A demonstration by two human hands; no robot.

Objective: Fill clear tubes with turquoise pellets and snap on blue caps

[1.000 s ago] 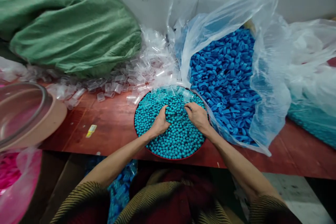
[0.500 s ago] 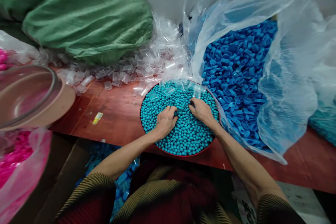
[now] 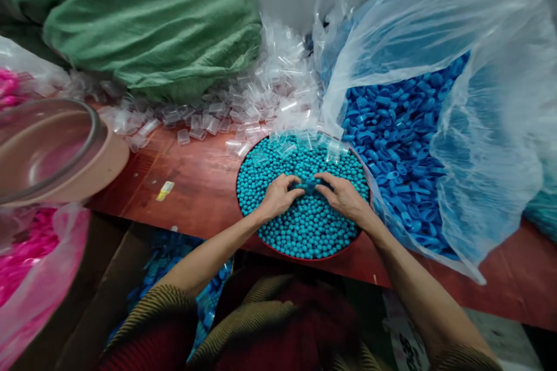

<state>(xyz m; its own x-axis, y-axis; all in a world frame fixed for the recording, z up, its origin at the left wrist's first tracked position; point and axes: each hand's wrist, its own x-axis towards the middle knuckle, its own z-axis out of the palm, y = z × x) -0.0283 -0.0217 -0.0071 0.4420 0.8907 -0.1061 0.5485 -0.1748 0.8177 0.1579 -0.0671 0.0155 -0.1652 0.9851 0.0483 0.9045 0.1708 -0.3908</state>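
Observation:
Small turquoise balls (image 3: 304, 232) fill a round, red-rimmed tray (image 3: 238, 185) at the table's front edge. Over the middle of the balls, my left hand (image 3: 281, 194) reaches in from the left, thumb and forefinger spread apart. Facing it, my right hand (image 3: 343, 196) has its thumb and fingers parted too. Between the two sets of fingertips the balls look dark and smeared by motion; I cannot make out whether a small piece is among them. Several clear plastic tubes (image 3: 335, 151) lie on the balls along the tray's far side.
Loose clear tubes (image 3: 252, 107) are heaped behind the tray, beside a green cloth bundle (image 3: 156, 23). Blue plastic pieces (image 3: 391, 133) spill from a translucent bag (image 3: 478, 127) on the right. At left stand a pinkish basin (image 3: 104, 156) and a bag of pink pieces (image 3: 32, 249).
My hands have moved closer together over the tray's middle. The right hand has come lower and its fingers are more stretched out. The whole view has shifted slightly.

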